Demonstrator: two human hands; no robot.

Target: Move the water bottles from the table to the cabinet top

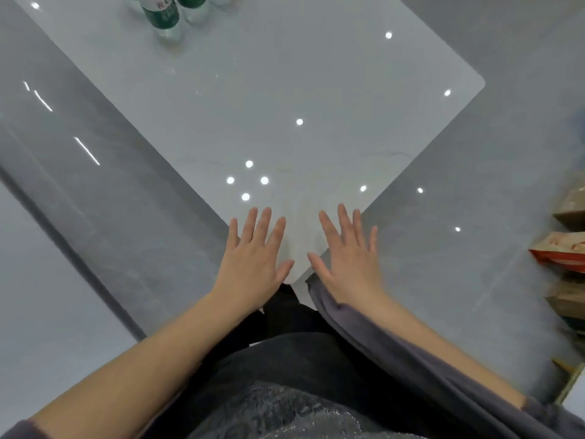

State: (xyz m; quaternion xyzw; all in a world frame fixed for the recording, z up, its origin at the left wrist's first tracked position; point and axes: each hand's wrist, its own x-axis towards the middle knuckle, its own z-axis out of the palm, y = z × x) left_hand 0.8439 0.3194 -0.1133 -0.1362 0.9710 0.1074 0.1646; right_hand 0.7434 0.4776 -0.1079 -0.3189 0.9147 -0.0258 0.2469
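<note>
hovering over the near corner of the tabletop [285, 99], left hand [253, 258] and right hand [348, 258] are showing fingers spread, holding nothing. water bottles [164, 14] are standing at the far edge, well apart. likely pre-reach; next move is calling for a long forward reach.

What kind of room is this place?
Probably a dining area indoors, though that's a guess: a glossy white table holds water bottles, the floor is shiny grey tile, and blurry packets are stacked at the right.
</note>
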